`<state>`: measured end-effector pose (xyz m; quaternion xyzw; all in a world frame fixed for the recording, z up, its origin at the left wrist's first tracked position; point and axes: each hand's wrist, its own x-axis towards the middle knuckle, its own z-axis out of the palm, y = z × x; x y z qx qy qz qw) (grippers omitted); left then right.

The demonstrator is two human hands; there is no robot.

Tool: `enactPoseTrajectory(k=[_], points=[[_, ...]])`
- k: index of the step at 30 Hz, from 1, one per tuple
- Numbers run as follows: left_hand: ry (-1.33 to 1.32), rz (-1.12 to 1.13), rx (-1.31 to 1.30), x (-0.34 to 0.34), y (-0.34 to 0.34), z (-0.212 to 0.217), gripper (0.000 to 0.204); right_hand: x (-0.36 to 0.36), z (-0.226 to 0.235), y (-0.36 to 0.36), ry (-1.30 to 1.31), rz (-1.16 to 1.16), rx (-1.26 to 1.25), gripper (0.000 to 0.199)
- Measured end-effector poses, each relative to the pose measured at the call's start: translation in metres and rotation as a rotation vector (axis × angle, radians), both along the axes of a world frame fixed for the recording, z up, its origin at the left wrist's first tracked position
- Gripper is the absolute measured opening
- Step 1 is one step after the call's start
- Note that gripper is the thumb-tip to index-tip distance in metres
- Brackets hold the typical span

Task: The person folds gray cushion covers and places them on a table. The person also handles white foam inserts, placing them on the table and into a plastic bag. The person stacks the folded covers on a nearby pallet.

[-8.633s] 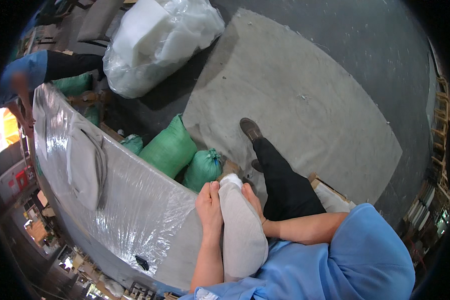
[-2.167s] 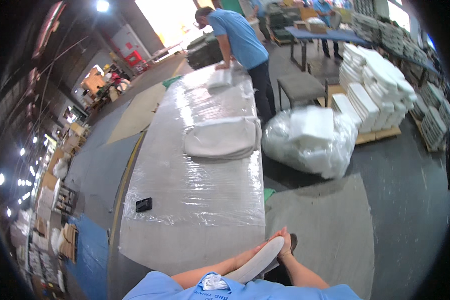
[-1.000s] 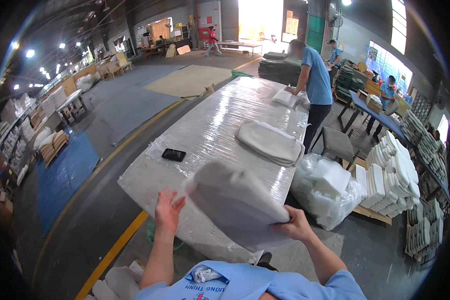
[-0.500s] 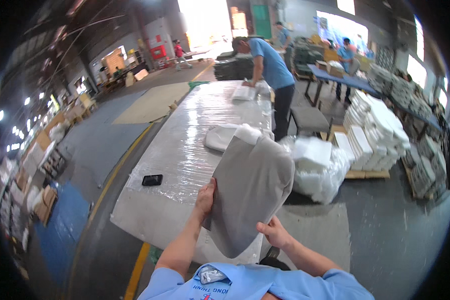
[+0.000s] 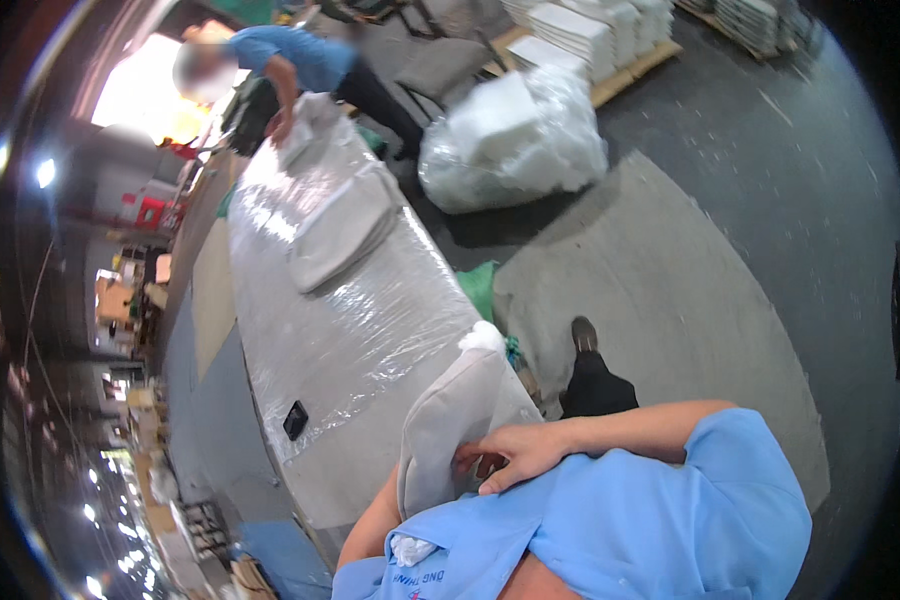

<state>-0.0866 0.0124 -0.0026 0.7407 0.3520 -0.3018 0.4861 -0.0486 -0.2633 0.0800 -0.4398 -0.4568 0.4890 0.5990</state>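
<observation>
A grey fabric-covered seat cushion (image 5: 452, 420), with white padding (image 5: 483, 338) showing at its far end, stands tilted on edge close to my chest. My right hand (image 5: 515, 455) is at its near right side, fingers curled against the fabric and thumb below. My left forearm (image 5: 372, 528) comes up behind the cushion, which hides the left hand and its fingers. Farther along the plastic-wrapped table (image 5: 360, 370) lies a light grey stack of cushions or covers (image 5: 345, 230). A small black device (image 5: 295, 420) rests near the table's left edge.
A co-worker in a blue shirt (image 5: 300, 55) leans over the table's far end, handling something pale. Right of the table sits a clear plastic bag of white foam (image 5: 515, 135), near a grey chair (image 5: 445, 65). Stacked white pads (image 5: 580, 35) stand on a pallet behind it.
The view has swung to the right and down. The cushion has come closer to my chest and turned on edge. My right hand has moved in along it; my left hand has gone behind it.
</observation>
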Motion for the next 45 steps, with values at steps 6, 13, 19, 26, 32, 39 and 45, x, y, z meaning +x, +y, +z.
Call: enactPoseTrajectory(k=[6,13,19,26,32,39,45], points=[[0.087,-0.034,0.049,-0.008,0.001,-0.003,0.051,0.0,-0.036,-0.031,0.105,-0.172,0.066,0.046],[0.129,-0.093,0.106,0.004,0.004,-0.001,0.051,0.006,-0.1,-0.064,0.287,-0.569,-0.258,0.027],[0.151,-0.134,0.133,0.011,0.009,-0.003,0.05,0.006,-0.13,-0.041,0.44,-1.094,-0.215,0.03],[0.161,-0.156,0.156,0.012,0.015,-0.004,0.05,0.018,-0.121,-0.017,0.485,-1.189,0.008,0.022],[0.163,-0.166,0.162,0.013,0.021,-0.004,0.049,0.009,-0.125,0.0,0.629,-1.152,0.07,0.024],[0.163,-0.168,0.157,0.012,0.028,-0.007,0.049,0.003,-0.115,-0.012,0.525,-1.171,0.11,0.032],[0.157,-0.182,0.154,0.014,0.028,-0.006,0.048,0.022,-0.113,0.0,0.474,-1.195,0.13,0.033]])
